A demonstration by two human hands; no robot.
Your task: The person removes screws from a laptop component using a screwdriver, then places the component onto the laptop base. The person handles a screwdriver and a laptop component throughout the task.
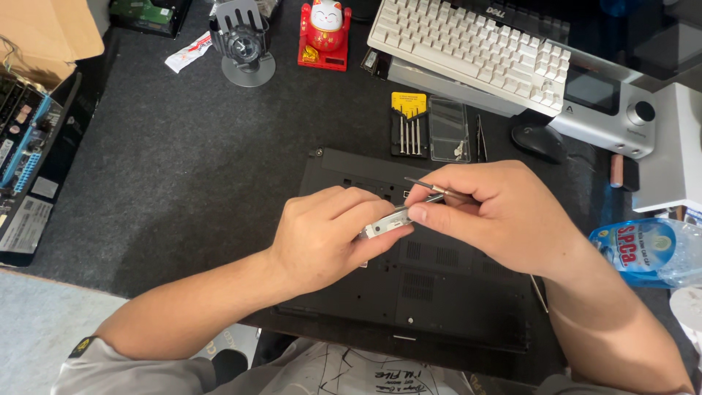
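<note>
A black laptop (439, 285) lies bottom side up on the dark mat in front of me. Over its upper middle, my left hand (325, 238) grips a small silver metal part (385, 224). My right hand (497, 216) holds a thin precision screwdriver (439, 192) between its fingers, and its thumb also presses on the silver part. The two hands touch each other above the laptop's base.
A screwdriver set (408, 124) with a clear lid (448, 130) lies behind the laptop. Further back are a white keyboard (472, 47), black mouse (540, 141), red cat figurine (325, 33), watch on a stand (243, 44). A circuit board (25, 132) at left, plastic bottle (651, 252) at right.
</note>
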